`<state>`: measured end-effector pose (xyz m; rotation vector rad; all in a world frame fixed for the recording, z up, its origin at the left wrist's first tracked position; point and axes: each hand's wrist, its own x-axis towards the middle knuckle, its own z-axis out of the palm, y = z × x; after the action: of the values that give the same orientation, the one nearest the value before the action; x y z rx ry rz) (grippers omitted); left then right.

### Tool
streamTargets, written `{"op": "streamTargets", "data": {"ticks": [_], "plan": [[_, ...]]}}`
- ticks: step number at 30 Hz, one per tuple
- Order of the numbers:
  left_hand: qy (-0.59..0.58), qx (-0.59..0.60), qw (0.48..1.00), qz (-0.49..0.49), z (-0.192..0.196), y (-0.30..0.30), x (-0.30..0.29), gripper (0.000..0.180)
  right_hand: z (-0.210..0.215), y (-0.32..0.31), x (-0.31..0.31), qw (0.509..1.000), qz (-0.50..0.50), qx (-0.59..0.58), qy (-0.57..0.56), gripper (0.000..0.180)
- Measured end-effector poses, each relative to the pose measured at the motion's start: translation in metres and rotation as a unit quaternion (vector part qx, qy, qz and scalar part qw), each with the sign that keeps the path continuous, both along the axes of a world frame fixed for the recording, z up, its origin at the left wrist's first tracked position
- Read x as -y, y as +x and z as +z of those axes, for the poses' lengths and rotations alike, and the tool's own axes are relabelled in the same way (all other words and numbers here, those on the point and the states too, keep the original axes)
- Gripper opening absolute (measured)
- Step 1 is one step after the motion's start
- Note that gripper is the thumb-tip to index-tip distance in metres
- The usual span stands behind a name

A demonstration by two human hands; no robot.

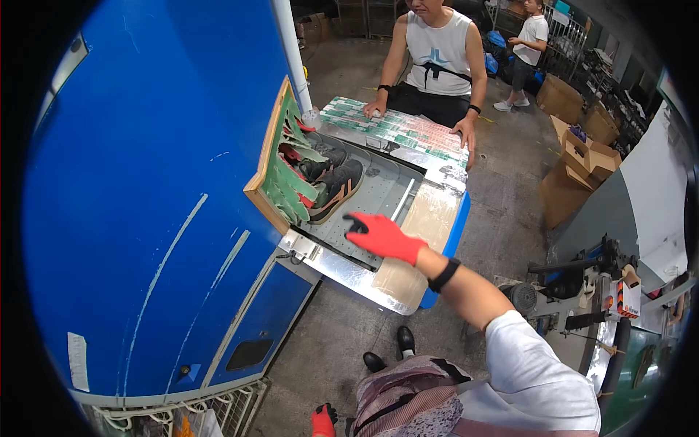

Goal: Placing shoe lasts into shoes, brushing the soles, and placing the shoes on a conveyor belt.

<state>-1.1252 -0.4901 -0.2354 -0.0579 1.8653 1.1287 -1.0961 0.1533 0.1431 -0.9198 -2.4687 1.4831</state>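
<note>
My right hand, in a red glove, reaches out over the metal perforated tray at the mouth of a big blue machine. Its fingers are spread and hold nothing. Two dark grey shoes with orange stripes lie on the tray, half under green flap curtains, a short way beyond my fingertips. My left hand, also red-gloved, hangs low by my side at the lower edge; its fingers are too small to make out.
A person in a white sleeveless top leans both hands on the patterned far end of the table. Another person stands farther back. Cardboard boxes and a machine with hoses stand at the right.
</note>
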Motion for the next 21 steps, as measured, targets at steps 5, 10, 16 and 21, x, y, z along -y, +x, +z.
{"op": "streamTargets", "data": {"ticks": [5, 10, 16, 21], "plan": [[0.022, -0.146, 0.967, -0.209, 0.031, 0.016, -0.030, 0.053, -0.124, 0.059, 0.037, 0.999, 0.010, 0.033, 0.018, 0.063], [0.013, -0.286, 0.868, -0.406, 0.031, 0.015, -0.023, 0.055, -0.117, 0.085, 0.041, 0.996, -0.006, 0.072, -0.060, 0.066], [0.022, -0.139, 0.959, -0.246, 0.021, 0.013, -0.029, 0.057, -0.108, 0.068, 0.006, 0.988, -0.146, 0.031, -0.045, 0.081], [0.036, -0.288, 0.870, -0.399, 0.054, 0.012, -0.044, 0.055, -0.105, 0.056, -0.025, 0.988, -0.058, 0.104, 0.093, 0.076]]}}
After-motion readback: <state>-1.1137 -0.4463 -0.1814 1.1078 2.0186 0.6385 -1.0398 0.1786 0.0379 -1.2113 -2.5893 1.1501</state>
